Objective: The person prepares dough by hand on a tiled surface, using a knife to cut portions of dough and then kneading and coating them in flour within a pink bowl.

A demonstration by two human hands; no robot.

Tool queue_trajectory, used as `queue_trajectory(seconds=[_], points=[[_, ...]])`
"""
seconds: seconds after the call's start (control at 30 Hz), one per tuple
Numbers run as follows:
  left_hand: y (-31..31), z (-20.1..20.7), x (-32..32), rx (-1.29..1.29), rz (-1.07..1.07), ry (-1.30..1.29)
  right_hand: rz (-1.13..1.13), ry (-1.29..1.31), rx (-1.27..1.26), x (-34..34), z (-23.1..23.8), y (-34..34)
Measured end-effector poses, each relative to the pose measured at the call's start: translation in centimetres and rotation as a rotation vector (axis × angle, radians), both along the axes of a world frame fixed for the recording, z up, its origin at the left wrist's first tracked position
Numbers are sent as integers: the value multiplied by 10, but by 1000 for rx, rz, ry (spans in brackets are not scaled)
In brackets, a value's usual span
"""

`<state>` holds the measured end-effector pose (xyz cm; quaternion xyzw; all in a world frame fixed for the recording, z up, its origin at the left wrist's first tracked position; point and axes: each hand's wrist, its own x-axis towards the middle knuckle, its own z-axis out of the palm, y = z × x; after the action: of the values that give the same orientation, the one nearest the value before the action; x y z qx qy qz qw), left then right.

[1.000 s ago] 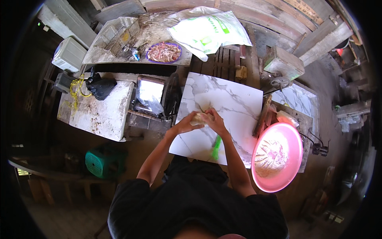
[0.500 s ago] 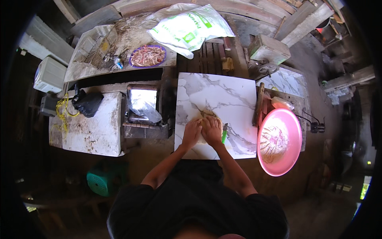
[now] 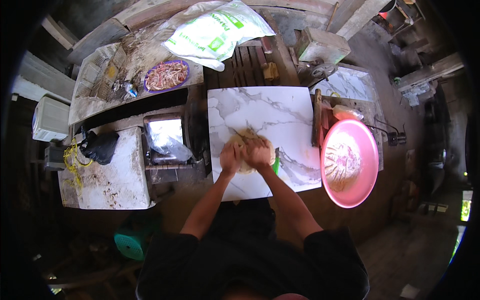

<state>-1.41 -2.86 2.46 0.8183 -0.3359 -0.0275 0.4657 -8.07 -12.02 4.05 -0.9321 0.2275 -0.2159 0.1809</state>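
A lump of pale dough (image 3: 246, 169) lies on the white marble-patterned board (image 3: 270, 107), partly covered by my hands. At its left side, my left hand (image 3: 230, 159) is pressed against it with the fingers curled over. My right hand (image 3: 258, 153) bears down on the top and right of the dough, fingers bent into it and close to the left hand. Just right of the dough lies a thin object with a green handle (image 3: 276, 162), perhaps a knife, partly hidden by the right forearm.
To the right stands a pink basin (image 3: 371, 167) with floury contents. A clear bag (image 3: 347, 112) lies behind it. Back left are a purple-rimmed plate (image 3: 188, 75) of reddish strips and a white sack (image 3: 210, 35). A metal box-like appliance (image 3: 159, 157) and black plastic bag (image 3: 100, 146) sit left.
The view has shifted, so the board sits slightly further left in the picture. My hands stay on the dough; the left hand has moved from its near left part more to its side.
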Motion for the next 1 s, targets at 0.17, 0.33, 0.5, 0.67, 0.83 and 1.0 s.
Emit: queue_trajectory(seconds=[0.17, 0.33, 0.5, 0.67, 0.83, 1.0], points=[[-22, 2, 27, 17, 124, 133, -42, -11, 136, 25, 7, -16], [-32, 57, 43, -500, 79, 196, -95, -544, 148, 41, 11, -31], [-36, 66, 82, -390, 258, -460, -389, -904, 868, 56, 4, -4], [-35, 45, 51, -356, 16, 395, -290, -730, 757, 21, -20, -7], [-34, 45, 27, -296, 99, 218, -145, -242, 992, 18, 20, -13], [-35, 44, 21, -101, 183, 178, -239, -178, 360, 12, 17, 2]])
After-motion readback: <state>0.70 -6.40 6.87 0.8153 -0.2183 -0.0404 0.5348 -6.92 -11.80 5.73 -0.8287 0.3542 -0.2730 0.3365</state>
